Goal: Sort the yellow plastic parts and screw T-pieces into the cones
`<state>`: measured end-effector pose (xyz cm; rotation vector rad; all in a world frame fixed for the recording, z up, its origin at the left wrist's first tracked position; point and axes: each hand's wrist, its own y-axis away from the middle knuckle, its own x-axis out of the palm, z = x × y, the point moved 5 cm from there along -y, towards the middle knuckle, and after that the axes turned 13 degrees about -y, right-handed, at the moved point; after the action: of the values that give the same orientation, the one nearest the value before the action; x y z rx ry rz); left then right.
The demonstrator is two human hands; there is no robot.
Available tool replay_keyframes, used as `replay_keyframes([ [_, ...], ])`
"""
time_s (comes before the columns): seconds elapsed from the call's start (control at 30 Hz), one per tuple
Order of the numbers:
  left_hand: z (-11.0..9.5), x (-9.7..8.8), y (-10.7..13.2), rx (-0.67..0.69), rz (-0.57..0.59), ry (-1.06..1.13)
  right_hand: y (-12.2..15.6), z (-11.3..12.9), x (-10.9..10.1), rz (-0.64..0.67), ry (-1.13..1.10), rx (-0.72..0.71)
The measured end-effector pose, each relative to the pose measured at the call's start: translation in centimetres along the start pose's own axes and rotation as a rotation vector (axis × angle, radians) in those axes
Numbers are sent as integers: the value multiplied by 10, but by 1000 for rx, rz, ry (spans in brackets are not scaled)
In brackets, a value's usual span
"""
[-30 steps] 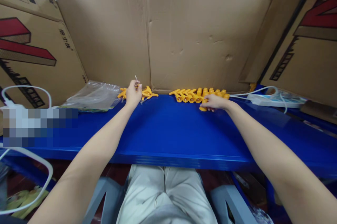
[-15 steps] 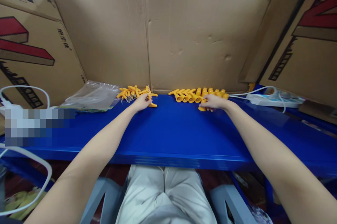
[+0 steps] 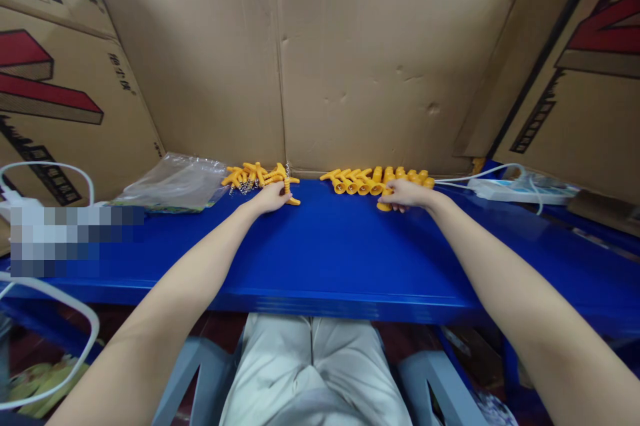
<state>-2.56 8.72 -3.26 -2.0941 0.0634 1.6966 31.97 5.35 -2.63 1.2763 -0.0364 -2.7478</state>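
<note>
My left hand [image 3: 273, 197] is closed around a yellow T-handled corkscrew [image 3: 287, 186], its metal spiral pointing up. Beside and behind that hand lies a pile of similar yellow corkscrews [image 3: 246, 175] with bare metal spirals. My right hand [image 3: 407, 193] pinches a yellow bell-shaped sleeve [image 3: 385, 207] at the table surface, its wide rim downward. Between my hands, toward the back, a row of yellow corkscrews fitted with sleeves [image 3: 353, 187] lies with round openings facing me. Several loose yellow sleeves [image 3: 400, 174] stand behind my right hand, which partly hides them.
The blue table [image 3: 320, 246] ends at a cardboard wall [image 3: 380, 66]. A clear plastic bag [image 3: 175, 179] lies to the left. A white power strip [image 3: 525, 191] with cables sits at the right. Large cartons [image 3: 50, 99] flank the table, and a white cable [image 3: 83, 319] loops at the left.
My left hand has turned the corkscrew slightly, so its spiral stands more upright and a little farther right. My right hand and its sleeve have stayed in place.
</note>
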Motion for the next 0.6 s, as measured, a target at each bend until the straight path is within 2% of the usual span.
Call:
replay_keyframes([
  [0.17, -5, -3, 3, 9, 14, -20, 3, 3, 3, 5, -12, -3],
  [0.47, -3, -1, 1, 33, 4, -56, 1, 17, 24, -11, 2, -41],
  [0.53, -2, 1, -1, 41, -49, -61, 1, 18, 26, -22, 10, -52],
  [0.6, -2, -2, -3, 46, -160, -49, 2, 19, 26, -26, 20, -56],
])
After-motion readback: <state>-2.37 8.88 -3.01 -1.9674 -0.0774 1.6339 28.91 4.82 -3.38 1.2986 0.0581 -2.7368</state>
